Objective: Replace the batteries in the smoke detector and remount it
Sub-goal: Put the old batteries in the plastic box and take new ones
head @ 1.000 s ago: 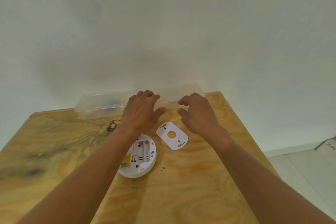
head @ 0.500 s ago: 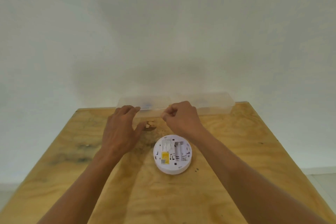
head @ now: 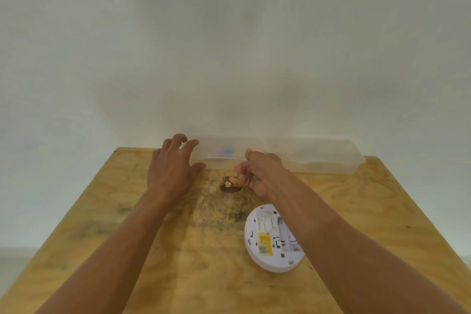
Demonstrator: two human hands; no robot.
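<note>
We see a white smoke detector (head: 270,242) with a yellow label (head: 265,241) and small black marks. The table (head: 178,250) is yellow-brown plywood with wavy grain, dark stains and one dark knot (head: 230,184). The plastic box (head: 293,154) is clear, with something blue inside. The wall (head: 229,46) is plain white.

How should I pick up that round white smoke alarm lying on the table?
Grip the round white plastic smoke detector by its thin outer rim, probably best from above, fingers on opposite edges. It lies flat on the wooden table with its open back facing up, so the rim is the only plain, smooth part. The right forearm covers its right edge, so the left and near edges are the free ones.
</note>
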